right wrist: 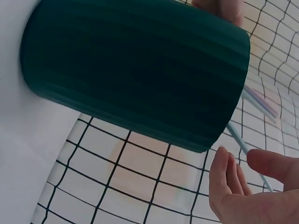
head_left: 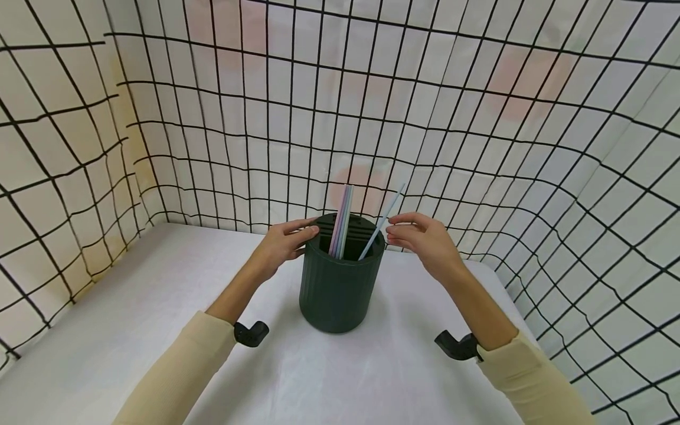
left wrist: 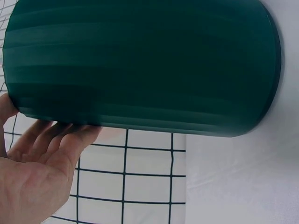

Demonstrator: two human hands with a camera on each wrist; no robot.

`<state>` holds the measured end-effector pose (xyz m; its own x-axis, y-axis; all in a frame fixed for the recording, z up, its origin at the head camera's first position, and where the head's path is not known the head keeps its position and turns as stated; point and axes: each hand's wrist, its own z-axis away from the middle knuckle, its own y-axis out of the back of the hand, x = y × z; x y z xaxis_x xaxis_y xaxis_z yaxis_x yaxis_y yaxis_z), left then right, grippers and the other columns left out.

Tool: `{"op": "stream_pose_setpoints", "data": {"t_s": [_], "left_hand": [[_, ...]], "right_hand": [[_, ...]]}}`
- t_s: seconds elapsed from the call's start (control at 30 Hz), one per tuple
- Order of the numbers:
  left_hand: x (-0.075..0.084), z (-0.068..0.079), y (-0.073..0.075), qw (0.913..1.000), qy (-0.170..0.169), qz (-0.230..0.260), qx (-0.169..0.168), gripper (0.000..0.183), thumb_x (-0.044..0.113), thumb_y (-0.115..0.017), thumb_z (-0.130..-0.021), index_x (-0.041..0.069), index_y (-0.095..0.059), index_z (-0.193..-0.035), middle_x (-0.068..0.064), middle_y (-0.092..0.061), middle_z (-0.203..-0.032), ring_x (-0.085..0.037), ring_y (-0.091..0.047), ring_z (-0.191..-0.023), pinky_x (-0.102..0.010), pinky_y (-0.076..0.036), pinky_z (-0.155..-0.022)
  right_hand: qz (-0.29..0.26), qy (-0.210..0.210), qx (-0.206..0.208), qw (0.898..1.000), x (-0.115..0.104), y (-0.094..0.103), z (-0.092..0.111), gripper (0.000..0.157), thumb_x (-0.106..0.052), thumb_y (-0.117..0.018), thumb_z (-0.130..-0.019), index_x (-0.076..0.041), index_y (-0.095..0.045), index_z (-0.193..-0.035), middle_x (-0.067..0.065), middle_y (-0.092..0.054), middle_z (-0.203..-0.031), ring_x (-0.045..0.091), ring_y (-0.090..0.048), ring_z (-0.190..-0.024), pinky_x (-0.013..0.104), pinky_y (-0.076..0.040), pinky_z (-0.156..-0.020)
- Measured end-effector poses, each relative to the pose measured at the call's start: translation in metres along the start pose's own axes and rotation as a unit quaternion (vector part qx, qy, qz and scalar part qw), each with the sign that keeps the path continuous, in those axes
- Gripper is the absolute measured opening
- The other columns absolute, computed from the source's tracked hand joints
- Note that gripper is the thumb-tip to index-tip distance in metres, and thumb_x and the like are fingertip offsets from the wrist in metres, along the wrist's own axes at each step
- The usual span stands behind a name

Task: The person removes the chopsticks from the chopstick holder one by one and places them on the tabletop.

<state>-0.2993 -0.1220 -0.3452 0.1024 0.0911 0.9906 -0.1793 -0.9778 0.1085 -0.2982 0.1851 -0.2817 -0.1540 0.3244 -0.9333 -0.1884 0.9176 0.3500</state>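
A dark green ribbed cylindrical holder (head_left: 340,295) stands on the white table, with black slotted dividers at the back of its opening. My left hand (head_left: 284,245) grips its left rim, thumb over the edge and fingers along the outer side (left wrist: 51,158). Several pastel straws (head_left: 342,221), pink, blue and green, stand bunched inside. A single light blue straw (head_left: 382,221) leans right against the rim, apart from the bunch. Just beside it is my right hand (head_left: 425,242), fingers loosely bent. In the right wrist view, a gap shows between thumb and fingers (right wrist: 219,172), with nothing gripped.
Black wire grid panels (head_left: 255,130) surround the table at the back and both sides, with pale cloth behind them. White cloth (head_left: 340,378) covers the tabletop. A black wrist mount (head_left: 252,334) sticks out from each sleeve.
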Motion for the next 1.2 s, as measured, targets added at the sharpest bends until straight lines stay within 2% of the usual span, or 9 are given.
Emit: {"op": "stream_pose_setpoints", "data": {"t_s": [0.2,0.37,0.53,0.9,1.2], "left_hand": [[0.000,0.000,0.000,1.0000,0.000,-0.004,0.000,0.054,0.038,-0.066,-0.100,0.016,-0.055,-0.148,-0.014,-0.058,-0.145,-0.027,-0.059,-0.132,-0.045,-0.049,-0.110],[0.001,0.000,-0.001,1.0000,0.000,-0.003,0.001,0.053,0.038,-0.065,-0.100,0.017,-0.055,-0.148,-0.013,-0.058,-0.146,-0.027,-0.058,-0.133,-0.045,-0.049,-0.110],[0.001,0.000,0.000,1.0000,0.003,0.002,0.002,0.053,0.038,-0.065,-0.100,0.017,-0.055,-0.148,-0.014,-0.058,-0.146,-0.027,-0.058,-0.133,-0.045,-0.049,-0.110],[0.002,0.002,0.000,1.0000,0.002,0.005,-0.001,0.053,0.037,-0.064,-0.101,0.016,-0.054,-0.148,-0.014,-0.055,-0.148,-0.027,-0.057,-0.134,-0.045,-0.048,-0.111],[0.001,0.001,-0.001,1.0000,0.001,-0.001,-0.001,0.054,0.040,-0.065,-0.100,0.017,-0.055,-0.148,-0.013,-0.055,-0.148,-0.028,-0.058,-0.134,-0.045,-0.049,-0.110]], "right_hand": [[0.002,-0.002,-0.006,1.000,-0.004,-0.009,-0.004,0.043,-0.022,-0.064,-0.101,-0.001,-0.056,-0.137,0.020,-0.066,-0.129,0.021,-0.070,-0.109,0.032,-0.055,-0.103],[0.018,-0.003,-0.007,1.000,-0.003,-0.013,-0.003,0.043,-0.025,-0.065,-0.100,-0.004,-0.057,-0.137,0.018,-0.068,-0.128,0.028,-0.068,-0.115,0.050,-0.044,-0.115],[0.029,0.000,-0.002,1.000,0.000,-0.017,-0.003,0.041,-0.028,-0.067,-0.100,-0.006,-0.059,-0.134,0.015,-0.069,-0.126,0.033,-0.065,-0.120,0.060,-0.036,-0.117],[0.013,0.011,0.021,1.000,0.005,-0.024,-0.003,0.034,-0.027,-0.069,-0.098,-0.006,-0.064,-0.124,0.014,-0.072,-0.121,0.030,-0.064,-0.118,0.051,-0.044,-0.113],[-0.012,0.010,0.047,0.999,0.006,-0.026,-0.004,0.034,-0.025,-0.071,-0.096,-0.003,-0.065,-0.121,0.009,-0.076,-0.110,0.025,-0.066,-0.108,0.045,-0.047,-0.108]]}}
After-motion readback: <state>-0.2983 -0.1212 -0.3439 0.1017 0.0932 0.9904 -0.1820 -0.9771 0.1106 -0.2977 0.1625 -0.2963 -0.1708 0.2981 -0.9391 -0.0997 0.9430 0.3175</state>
